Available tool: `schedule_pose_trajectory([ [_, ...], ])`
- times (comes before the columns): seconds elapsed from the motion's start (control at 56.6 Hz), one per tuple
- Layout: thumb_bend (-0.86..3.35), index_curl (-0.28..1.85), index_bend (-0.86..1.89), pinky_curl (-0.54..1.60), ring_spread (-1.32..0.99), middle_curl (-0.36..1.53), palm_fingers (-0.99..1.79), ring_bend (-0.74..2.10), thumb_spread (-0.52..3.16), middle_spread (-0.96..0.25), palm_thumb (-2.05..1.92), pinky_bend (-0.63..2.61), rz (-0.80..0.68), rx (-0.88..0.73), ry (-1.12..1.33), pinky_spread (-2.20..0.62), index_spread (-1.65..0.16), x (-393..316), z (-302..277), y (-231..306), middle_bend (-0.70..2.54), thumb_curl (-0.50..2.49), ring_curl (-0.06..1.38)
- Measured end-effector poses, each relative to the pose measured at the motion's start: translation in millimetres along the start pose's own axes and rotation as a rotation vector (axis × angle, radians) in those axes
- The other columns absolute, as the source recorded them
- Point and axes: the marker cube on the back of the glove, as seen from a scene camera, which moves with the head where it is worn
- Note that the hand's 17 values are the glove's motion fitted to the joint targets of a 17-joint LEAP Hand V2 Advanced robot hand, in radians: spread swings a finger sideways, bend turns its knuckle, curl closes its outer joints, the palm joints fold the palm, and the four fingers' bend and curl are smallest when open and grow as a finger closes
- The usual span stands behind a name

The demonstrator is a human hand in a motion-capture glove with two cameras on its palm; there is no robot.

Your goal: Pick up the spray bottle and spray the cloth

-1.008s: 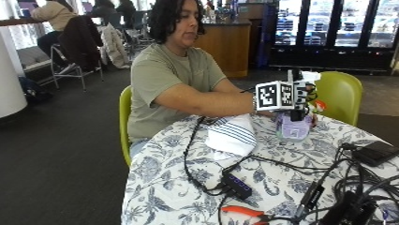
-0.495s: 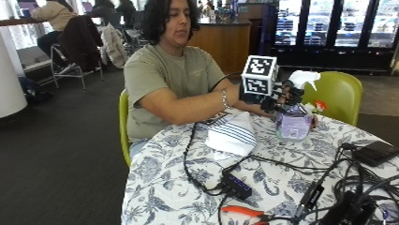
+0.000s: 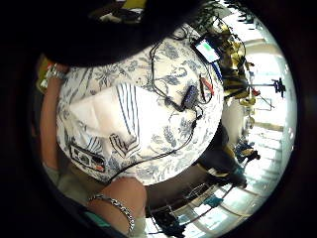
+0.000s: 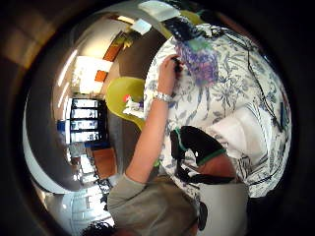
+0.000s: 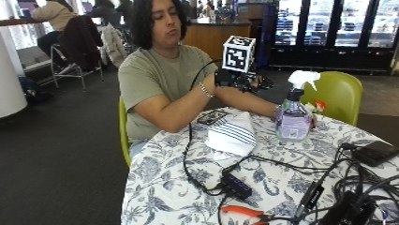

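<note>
Meanwhile, the gloved right hand (image 5: 240, 78) is hovering raised above the folded striped cloth (image 5: 231, 135) (fingers unreadable), while the bare hand (image 5: 278, 112) is touching the translucent purple spray bottle (image 5: 293, 117).

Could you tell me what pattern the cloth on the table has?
White with dark blue stripes, clearest in the outside view: cloth.

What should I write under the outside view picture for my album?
A person lifts a gloved right hand above the striped cloth, while the bare hand holds the spray bottle on the flowery table.
</note>
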Motion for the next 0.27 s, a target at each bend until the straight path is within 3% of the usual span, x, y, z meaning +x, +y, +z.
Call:
schedule_pose_trajectory([
  [0.265, -0.02, 0.38, 0.19, 0.33, -0.06, 0.26, 0.15, 0.19, 1.07, -0.01, 0.62, 0.36, -0.044, -0.164, -0.008, 0.22, -0.43, -5.6, 7.2, 14.2, 0.16, 0.44, 0.28],
])
